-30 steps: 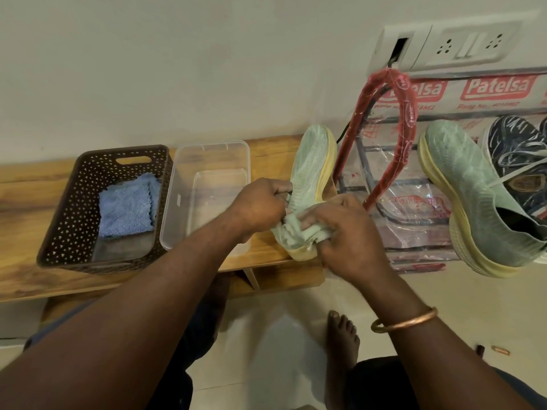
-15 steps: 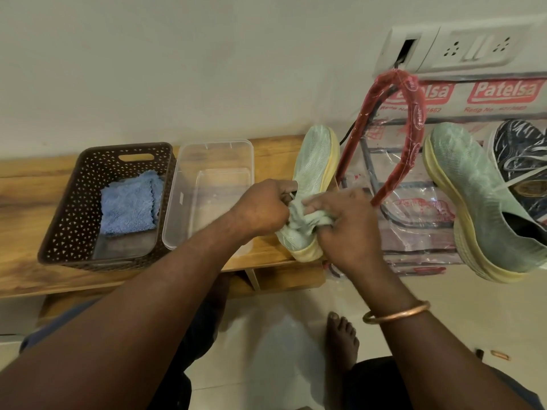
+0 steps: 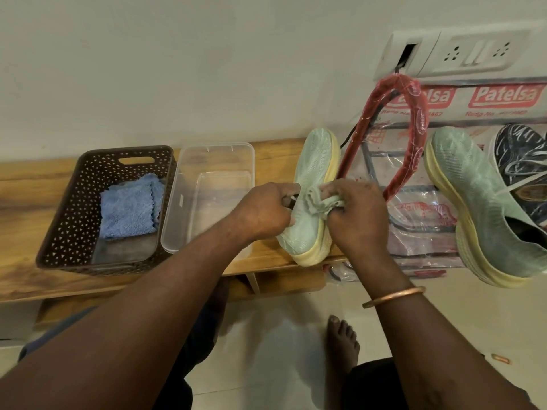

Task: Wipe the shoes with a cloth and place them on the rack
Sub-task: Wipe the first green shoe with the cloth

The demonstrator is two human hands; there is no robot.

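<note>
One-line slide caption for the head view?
The left hand holds a pale green shoe on the wooden bench; the right hand presses a cloth against it.

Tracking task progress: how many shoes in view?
3. One green shoe on the bench, cloth on it; its green mate on the rack; a dark patterned shoe beside it, cut by the right edge. More may be hidden.

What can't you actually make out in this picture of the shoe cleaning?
Head view, the only one:
Middle of the green shoe on the bench: covered by the left hand, the right hand and the cloth.
Dark shoe: cut off by the right edge.
Small print under "Patelsa" on the rack's wrapping: blurred.
Basket floor beneath the blue cloth: hidden by it.
</note>
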